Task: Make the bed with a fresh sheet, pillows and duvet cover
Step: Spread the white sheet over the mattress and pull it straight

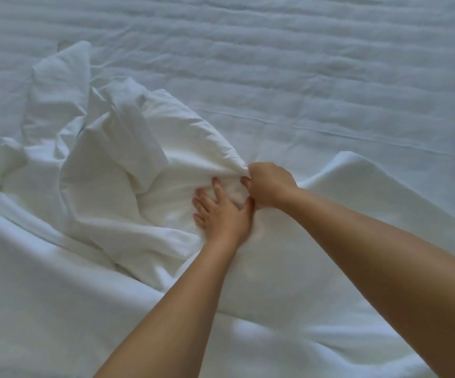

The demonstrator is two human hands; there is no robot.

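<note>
A rumpled white duvet cover (pixel 106 170) lies bunched on the bed, left of centre. My right hand (pixel 268 185) grips a gathered fold of it in a fist. Just below and to the left, my left hand (pixel 222 212) lies on the same cloth with its fingers spread and straight, pressing down. The two hands touch each other. A flat white sheet (pixel 302 77) covers the mattress across the far half of the view. More loose white fabric (pixel 43 296) spreads under my forearms in the foreground.
White bedding fills the whole view. A raised fold of fabric (pixel 357 170) stands to the right of my right hand. The flat sheet shows faint horizontal quilting ridges at the far side.
</note>
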